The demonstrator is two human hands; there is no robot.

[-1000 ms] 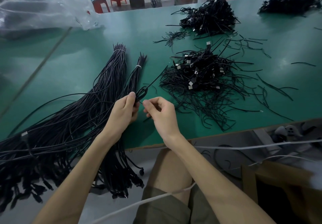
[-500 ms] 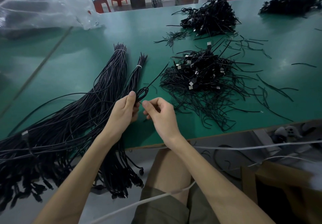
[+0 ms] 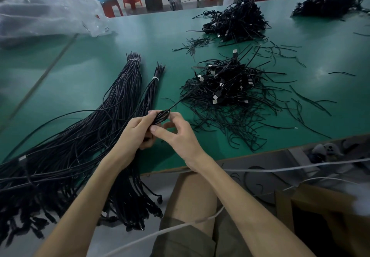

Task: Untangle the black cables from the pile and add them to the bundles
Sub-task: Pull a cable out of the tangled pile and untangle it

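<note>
One looped black cable (image 3: 162, 115) is pinched by left hand (image 3: 134, 134) and right hand (image 3: 181, 137)

The left hand (image 3: 137, 132) and right hand (image 3: 180, 134) both grip a small coil of black cable (image 3: 162, 115) above the green table (image 3: 84, 80). Its free strand runs up and right into the pile (image 3: 230, 92). To the left lie a thick bundle (image 3: 128, 88) and, just beside it, a thin bundle (image 3: 153, 85), each tied with a white band near its far end.

One wide-angle view from the person's head; it faces forward and down across the green table (image 3: 84, 80); left hand (image 3: 136, 132) and right hand (image 3: 180, 138) lie close below.
</note>
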